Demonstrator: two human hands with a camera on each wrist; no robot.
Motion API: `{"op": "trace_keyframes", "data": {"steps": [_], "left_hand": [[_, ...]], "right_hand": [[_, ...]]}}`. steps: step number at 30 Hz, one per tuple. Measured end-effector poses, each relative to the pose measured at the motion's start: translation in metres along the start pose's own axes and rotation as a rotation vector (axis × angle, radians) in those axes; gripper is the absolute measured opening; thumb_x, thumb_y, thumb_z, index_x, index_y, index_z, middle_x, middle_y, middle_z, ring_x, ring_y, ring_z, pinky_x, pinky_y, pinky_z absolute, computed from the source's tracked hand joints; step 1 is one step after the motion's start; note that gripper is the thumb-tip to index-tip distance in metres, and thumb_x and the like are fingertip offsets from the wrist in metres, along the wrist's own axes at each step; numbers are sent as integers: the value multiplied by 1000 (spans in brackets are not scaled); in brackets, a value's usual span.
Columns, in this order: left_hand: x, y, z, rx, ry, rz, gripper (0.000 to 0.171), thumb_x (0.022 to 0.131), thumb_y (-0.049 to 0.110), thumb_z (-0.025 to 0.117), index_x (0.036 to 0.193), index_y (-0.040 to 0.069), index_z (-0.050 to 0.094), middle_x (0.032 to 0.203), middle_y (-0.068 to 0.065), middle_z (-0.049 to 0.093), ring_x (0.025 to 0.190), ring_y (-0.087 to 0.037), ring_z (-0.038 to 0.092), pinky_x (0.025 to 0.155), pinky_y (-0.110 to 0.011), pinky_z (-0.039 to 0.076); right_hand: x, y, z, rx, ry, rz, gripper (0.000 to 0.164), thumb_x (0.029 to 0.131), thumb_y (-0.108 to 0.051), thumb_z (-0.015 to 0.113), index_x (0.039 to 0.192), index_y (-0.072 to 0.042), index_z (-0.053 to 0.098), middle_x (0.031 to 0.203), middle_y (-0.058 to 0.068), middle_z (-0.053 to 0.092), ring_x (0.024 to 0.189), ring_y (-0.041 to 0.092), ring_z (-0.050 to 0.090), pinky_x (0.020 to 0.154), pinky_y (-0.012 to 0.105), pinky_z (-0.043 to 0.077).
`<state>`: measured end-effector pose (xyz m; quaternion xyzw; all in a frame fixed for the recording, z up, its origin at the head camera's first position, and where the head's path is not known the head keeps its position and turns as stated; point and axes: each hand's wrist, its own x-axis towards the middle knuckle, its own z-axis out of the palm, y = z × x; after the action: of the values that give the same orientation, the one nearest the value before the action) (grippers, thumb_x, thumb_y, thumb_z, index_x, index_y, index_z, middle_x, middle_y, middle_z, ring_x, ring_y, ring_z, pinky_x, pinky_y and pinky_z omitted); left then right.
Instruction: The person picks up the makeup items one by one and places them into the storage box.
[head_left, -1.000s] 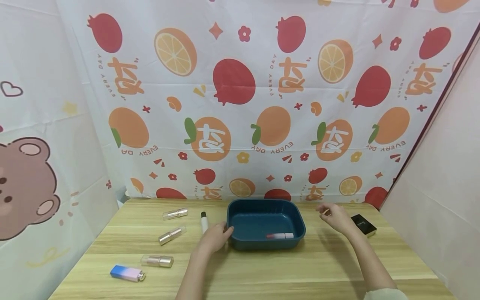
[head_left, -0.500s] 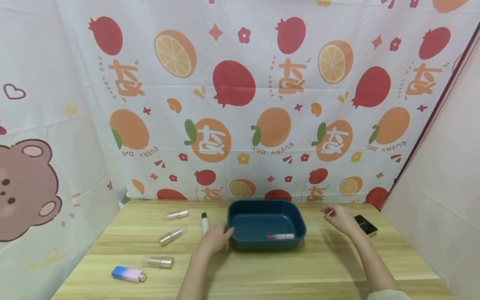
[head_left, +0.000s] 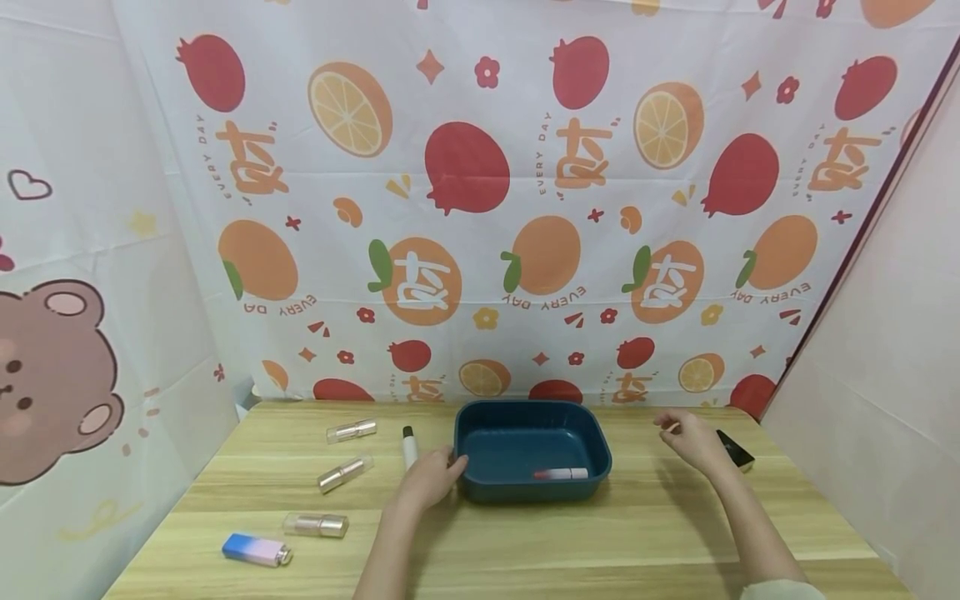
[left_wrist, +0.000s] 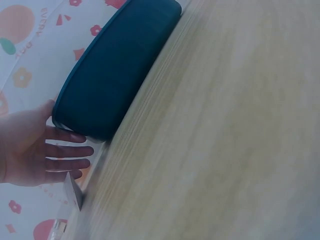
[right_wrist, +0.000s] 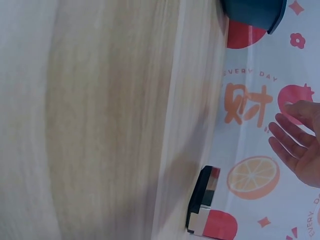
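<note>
A dark blue open box [head_left: 534, 492] stands on the table. At its left end, my left hand [head_left: 429, 479] holds the rim, the thumb over the edge and the other fingers outside; in the left wrist view those fingers [left_wrist: 70, 151] look nearly straight. Inside the box lies a lip gloss tube [head_left: 561, 473], pink at one end and pale at the other. My right hand [head_left: 692, 440] hovers to the right of the box, holding nothing, its fingers relaxed. Just beyond it is a black compact case [head_left: 737, 450], partly hidden by the hand.
Left of the box lie three clear-capped lipstick tubes [head_left: 351, 430], a blue-and-pink tube [head_left: 257, 549] and a white tube with a black cap [head_left: 409, 446] close to my left hand. A fruit-print curtain [head_left: 480, 250] hangs behind the wooden table [head_left: 570, 550].
My right hand has drifted a little to the right, away from the box and nearer the compact case. The left hand and the box have stayed in place.
</note>
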<state>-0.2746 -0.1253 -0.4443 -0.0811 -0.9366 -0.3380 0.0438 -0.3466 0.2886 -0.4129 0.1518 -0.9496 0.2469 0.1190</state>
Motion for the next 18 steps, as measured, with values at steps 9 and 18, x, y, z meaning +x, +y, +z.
{"op": "trace_keyframes", "data": {"steps": [9,18], "left_hand": [[0,-1,0,14,2,8,45,94,25,49,118,-13,52,114,-28,55,108,-42,50,89,-50,40],[0,0,-1,18,2,15,45,94,25,49,118,-14,52,114,-29,55,108,-42,50,90,-50,39]], "right_hand": [[-5,11,-2,-27,34,36,15,82,-1,61,96,0,63,93,16,63,82,33,61,65,45,49],[-7,24,-5,-33,50,66,18,83,-2,59,99,3,62,95,20,62,84,35,60,64,46,48]]}}
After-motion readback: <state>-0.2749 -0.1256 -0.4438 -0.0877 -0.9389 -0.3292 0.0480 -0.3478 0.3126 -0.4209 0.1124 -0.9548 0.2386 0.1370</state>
